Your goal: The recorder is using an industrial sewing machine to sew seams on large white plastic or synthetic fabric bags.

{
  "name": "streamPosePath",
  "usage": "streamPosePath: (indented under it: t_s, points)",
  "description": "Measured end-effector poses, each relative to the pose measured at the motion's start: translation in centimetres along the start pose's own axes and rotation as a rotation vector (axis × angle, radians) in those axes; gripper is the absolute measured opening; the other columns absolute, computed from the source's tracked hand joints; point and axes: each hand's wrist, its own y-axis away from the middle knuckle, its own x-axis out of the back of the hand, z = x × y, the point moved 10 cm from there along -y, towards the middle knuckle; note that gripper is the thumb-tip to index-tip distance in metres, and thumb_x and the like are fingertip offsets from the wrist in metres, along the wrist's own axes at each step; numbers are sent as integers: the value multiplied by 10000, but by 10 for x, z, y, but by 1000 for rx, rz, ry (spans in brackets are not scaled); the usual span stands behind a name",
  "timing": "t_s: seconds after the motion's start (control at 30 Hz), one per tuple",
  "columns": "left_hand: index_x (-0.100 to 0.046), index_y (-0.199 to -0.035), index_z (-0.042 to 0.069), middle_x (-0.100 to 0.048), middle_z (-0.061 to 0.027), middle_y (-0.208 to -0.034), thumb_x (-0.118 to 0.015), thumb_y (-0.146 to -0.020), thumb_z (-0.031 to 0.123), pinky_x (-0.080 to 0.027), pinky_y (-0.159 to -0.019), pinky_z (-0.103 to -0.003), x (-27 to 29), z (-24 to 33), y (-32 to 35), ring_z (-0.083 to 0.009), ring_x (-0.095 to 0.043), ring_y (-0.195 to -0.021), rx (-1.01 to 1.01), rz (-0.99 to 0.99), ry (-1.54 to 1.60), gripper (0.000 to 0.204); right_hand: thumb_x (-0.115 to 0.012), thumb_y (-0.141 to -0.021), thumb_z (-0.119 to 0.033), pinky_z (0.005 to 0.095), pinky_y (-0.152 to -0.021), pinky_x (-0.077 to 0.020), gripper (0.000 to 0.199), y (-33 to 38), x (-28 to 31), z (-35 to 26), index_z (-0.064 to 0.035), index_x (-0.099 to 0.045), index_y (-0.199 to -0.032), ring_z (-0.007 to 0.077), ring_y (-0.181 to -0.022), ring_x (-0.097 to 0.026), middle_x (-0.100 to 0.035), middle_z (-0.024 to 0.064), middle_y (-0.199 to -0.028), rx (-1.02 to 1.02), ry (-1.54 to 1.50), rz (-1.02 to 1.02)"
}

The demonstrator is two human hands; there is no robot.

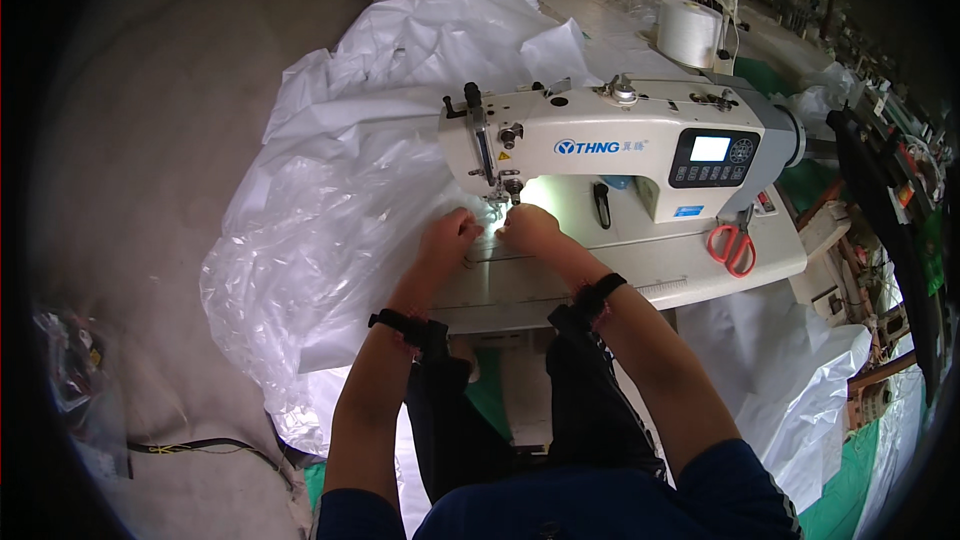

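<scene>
A white industrial sewing machine (620, 145) stands on a pale table (640, 275). Both my hands rest just in front of its needle (512, 192), under a bright lamp. My left hand (448, 237) pinches clear plastic film (330, 230) that piles up to the left of the machine. My right hand (528, 227) presses the same film flat on the machine bed, fingers curled on it. White woven fabric (440, 40) heaps behind and left of the machine. Each wrist carries a black band.
Red-handled scissors (735, 247) lie on the table at the right, below the machine's control panel (715, 157). A large white thread cone (688, 32) stands behind. More white fabric (790, 380) hangs at the lower right. A black cable (200, 446) crosses the grey floor at the left.
</scene>
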Motion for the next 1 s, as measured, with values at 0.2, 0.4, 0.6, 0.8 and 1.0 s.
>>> streamPosePath:
  t_s: [0.2, 0.4, 0.6, 0.8, 1.0]
  points:
    - [-623, -936, 44, -592, -98, -912, -611, -800, 162, -480, -770, -378, -4, 44, 16, -279, -575, -868, -393, 42, -123, 181, -626, -769, -301, 345, -636, -506, 270, -10, -19, 31, -41, -668, -827, 233, -631, -634, -656, 91, -691, -205, -126, -140]
    - [-633, -923, 35, -588, -98, -911, -591, -811, 148, -470, -801, -360, -13, 32, 18, -278, -559, -904, -366, 17, -83, 165, -582, -771, -237, 367, -670, -502, 229, 37, 13, -2, -150, -691, -953, 231, -774, -629, -632, 60, -926, 152, -18, 160]
    - [-638, -894, 30, -585, -110, -901, -582, -819, 151, -461, -798, -372, -14, 28, 9, -292, -552, -907, -286, 13, -41, 154, -552, -790, -228, 363, -681, -502, 165, 43, 15, -28, -113, -653, -849, 246, -814, -621, -607, 66, -933, 285, 103, 274]
    - [-658, -921, 39, -595, -127, -864, -590, -808, 139, -460, -775, -372, -10, 27, 10, -297, -568, -875, -260, 23, 50, 165, -580, -808, -223, 355, -679, -492, 139, 33, 18, -19, -101, -634, -848, 252, -797, -612, -605, 42, -876, 316, -95, 327]
    - [-670, -882, 39, -606, -118, -827, -607, -794, 143, -464, -765, -374, -17, 6, 1, -295, -577, -855, -188, 48, 128, 150, -625, -769, -253, 386, -675, -495, 179, 52, 29, -1, -89, -629, -840, 292, -805, -613, -596, 103, -910, 73, -100, 435]
